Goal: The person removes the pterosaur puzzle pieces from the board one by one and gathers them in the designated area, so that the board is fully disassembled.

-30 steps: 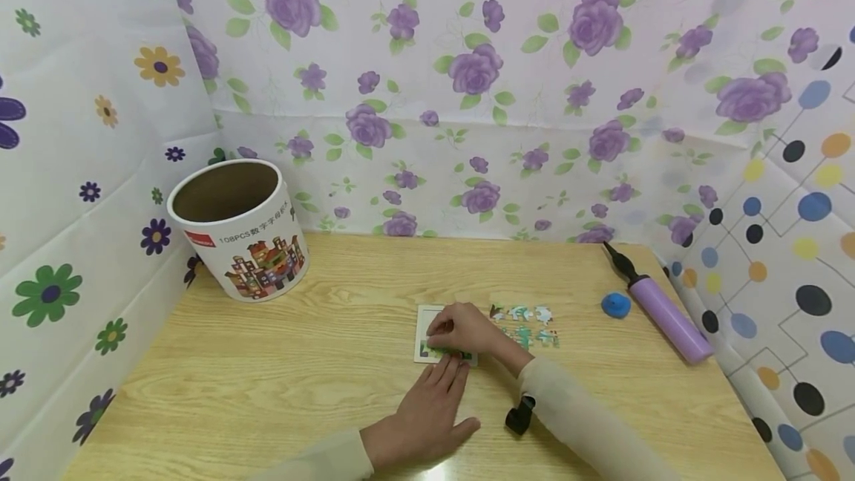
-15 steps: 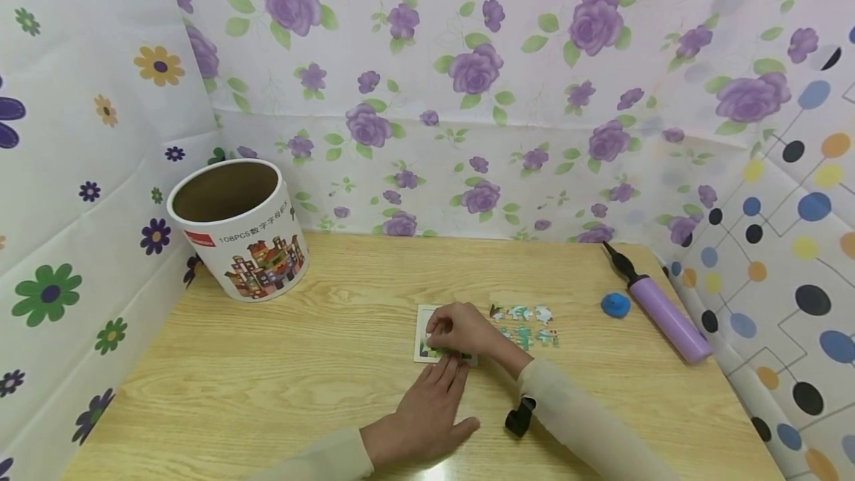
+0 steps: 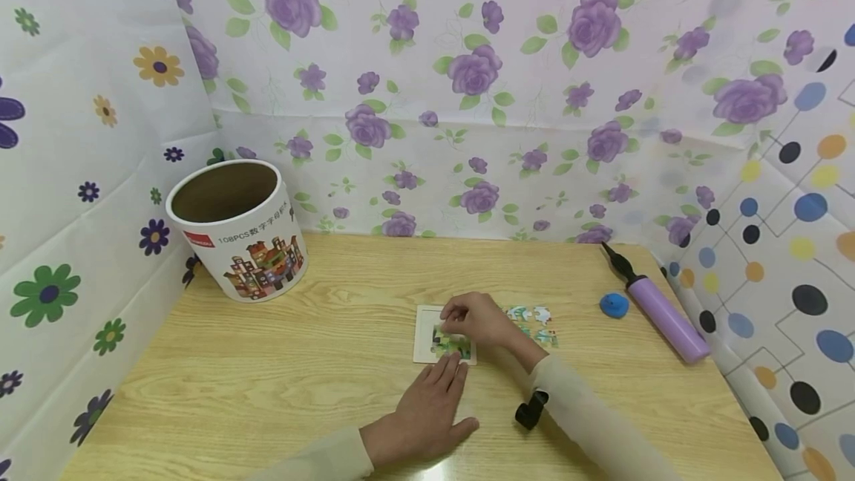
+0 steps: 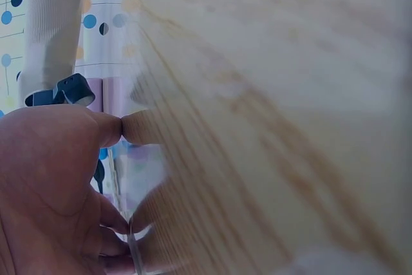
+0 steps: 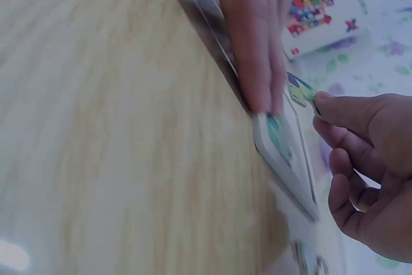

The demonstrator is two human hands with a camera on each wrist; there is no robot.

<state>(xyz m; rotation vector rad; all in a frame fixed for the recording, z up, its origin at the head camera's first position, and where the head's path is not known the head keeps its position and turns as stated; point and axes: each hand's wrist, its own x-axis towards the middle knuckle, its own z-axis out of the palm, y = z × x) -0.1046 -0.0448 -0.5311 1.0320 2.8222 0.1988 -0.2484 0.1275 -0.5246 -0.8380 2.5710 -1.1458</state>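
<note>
A small white puzzle board (image 3: 424,334) with a few green pieces set in it lies on the wooden table (image 3: 300,362). My left hand (image 3: 449,371) lies flat, its straight fingers (image 5: 254,43) pressing the board's near edge (image 5: 283,152). My right hand (image 3: 457,316) hovers over the board's far right corner. It pinches one puzzle piece (image 5: 300,91) between thumb and forefinger, just above the board. Several loose pieces (image 3: 536,325) lie right of the board, partly hidden by the right hand.
An open round cardboard tub (image 3: 239,228) stands at the back left. A purple hand pump (image 3: 661,314) and a blue lump (image 3: 614,305) lie at the right edge. Flowered sheets wall in the table on three sides.
My right hand has risen off the board and shifted slightly back and right, uncovering the green pieces in it. The left hand has stayed put.
</note>
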